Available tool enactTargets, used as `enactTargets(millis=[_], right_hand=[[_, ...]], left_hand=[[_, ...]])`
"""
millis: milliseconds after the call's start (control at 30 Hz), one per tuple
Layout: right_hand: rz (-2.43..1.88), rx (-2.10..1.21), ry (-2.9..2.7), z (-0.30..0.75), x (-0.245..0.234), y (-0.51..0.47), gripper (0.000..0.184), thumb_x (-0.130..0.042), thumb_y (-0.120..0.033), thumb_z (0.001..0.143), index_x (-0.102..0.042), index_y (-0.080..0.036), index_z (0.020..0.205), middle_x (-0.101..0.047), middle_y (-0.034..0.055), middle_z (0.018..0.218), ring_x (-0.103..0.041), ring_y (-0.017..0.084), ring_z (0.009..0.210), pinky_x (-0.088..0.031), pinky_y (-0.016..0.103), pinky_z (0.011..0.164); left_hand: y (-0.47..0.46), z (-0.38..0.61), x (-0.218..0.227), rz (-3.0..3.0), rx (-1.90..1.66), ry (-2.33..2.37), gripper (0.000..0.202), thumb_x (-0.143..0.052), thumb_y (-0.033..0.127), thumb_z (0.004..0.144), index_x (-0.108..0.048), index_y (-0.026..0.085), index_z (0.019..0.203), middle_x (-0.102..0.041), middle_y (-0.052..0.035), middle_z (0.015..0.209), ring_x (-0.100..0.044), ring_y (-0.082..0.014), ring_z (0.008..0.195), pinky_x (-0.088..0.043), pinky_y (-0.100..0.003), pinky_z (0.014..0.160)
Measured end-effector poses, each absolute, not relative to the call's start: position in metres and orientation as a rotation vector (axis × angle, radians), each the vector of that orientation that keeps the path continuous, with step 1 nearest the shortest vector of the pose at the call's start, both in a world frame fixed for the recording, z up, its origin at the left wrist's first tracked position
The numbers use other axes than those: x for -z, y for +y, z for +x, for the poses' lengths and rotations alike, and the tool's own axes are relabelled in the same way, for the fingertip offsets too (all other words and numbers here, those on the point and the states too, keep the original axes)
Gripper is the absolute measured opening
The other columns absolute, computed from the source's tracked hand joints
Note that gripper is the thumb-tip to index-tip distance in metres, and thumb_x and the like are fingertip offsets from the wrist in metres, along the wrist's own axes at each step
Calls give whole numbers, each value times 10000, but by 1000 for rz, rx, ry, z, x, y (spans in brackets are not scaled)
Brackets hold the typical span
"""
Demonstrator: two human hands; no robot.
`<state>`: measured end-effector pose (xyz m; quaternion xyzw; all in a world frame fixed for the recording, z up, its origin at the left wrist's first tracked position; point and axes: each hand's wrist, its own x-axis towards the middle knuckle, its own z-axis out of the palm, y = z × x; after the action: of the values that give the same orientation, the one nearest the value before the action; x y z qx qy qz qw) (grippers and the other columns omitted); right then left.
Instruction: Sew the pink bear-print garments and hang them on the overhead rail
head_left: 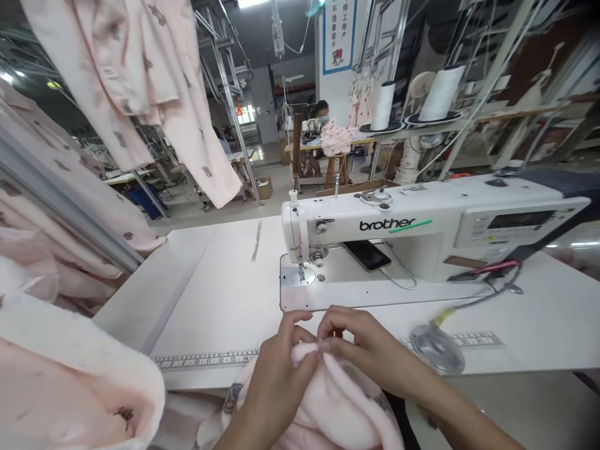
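**Pink fleece [337,406] pinched at lower centre**

The left hand [276,372] and right hand [368,347] meet fingertip to fingertip, each closed narrowly on the fleece's top edge. Its folded ridge runs lengthwise from the fingers down to the frame's bottom edge, with the tip pointing up toward the sewing machine [422,231] on the white table [225,294].
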<state>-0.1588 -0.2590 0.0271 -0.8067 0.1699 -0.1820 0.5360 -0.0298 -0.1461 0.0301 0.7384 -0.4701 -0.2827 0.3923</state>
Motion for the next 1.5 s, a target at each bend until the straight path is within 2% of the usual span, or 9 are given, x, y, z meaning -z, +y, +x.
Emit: enactTargets(millis=[333,500,600,700,833,967,1167,1300,1500], right_hand=[[-1183,-183,266,-124,-11,-283,113,-550,-239,666,-541,-140,611,-521,-26,429,-420,75,299,-312,139,295],[-1087,-88,240,-122,0,-273,224,-632,-333,702,-540,-138,639,-493,-41,447,-394,60,316,-314,138,310],[-1291,192,328,-131,-9,-262,313,-527,-440,821,-536,-155,692,-502,-30,535,-445,85,428,-361,178,416],[-1680,557,494,-143,-23,-245,223,-459,-372,879,-554,-187,799,-548,-13,718,-511,127,641,-399,232,596],[-2041,636,579,-152,-29,-225,61,-538,-263,825,-534,-217,865,-570,-6,841,-528,163,741,-386,261,637],[-2163,598,542,-152,-22,-226,171,-353,-213,929,-522,-238,944,-556,-3,879,-542,159,754,-383,273,650],[-2080,599,373,-149,-16,-241,206,-342,-162,943,-527,-251,962,-528,-11,895,-526,142,810,-390,253,698],[-2095,627,468,-143,-10,-247,119,-434,-169,918,-524,-246,913,-534,-24,876,-522,146,805,-381,258,701],[-2235,599,536,-136,-5,-258,133,-432,-181,908,-550,-240,920,-557,-10,840,-520,171,771,-363,269,660]], left_hand=[[-130,-19,0,1618,-183,-1581,324,-479,126,807,-476,291,1085,-670,7,901,-636,-159,809,-505,-270,677],[-128,-18,-3,1732,63,-1394,368,-451,198,835,-454,280,1194,-660,-13,1019,-611,-170,956,-472,-302,848],[-130,-20,-6,1747,221,-1210,342,-476,211,812,-468,266,1150,-678,-4,942,-623,-160,913,-475,-296,839],[-132,-21,-6,1743,252,-1030,321,-500,228,798,-447,242,1114,-676,-6,898,-629,-147,871,-488,-278,793],[-131,-24,-4,1739,209,-1009,301,-512,239,789,-456,240,1085,-659,-8,887,-621,-148,860,-479,-281,791],[-131,-18,-11,1781,289,-1102,286,-535,217,771,-498,237,1054,-653,-4,859,-613,-151,831,-472,-279,787],[-135,-4,-25,1807,698,-1260,501,-470,210,831,-374,326,1310,-577,-8,1193,-571,-157,987,-460,-263,818],[-141,2,-19,1838,625,-1221,364,-473,232,841,-531,333,1186,-624,20,1073,-547,-149,1021,-413,-259,888],[-161,12,-21,1810,761,-1144,188,-555,272,793,-662,233,942,-641,-1,901,-577,-154,861,-434,-238,756]])
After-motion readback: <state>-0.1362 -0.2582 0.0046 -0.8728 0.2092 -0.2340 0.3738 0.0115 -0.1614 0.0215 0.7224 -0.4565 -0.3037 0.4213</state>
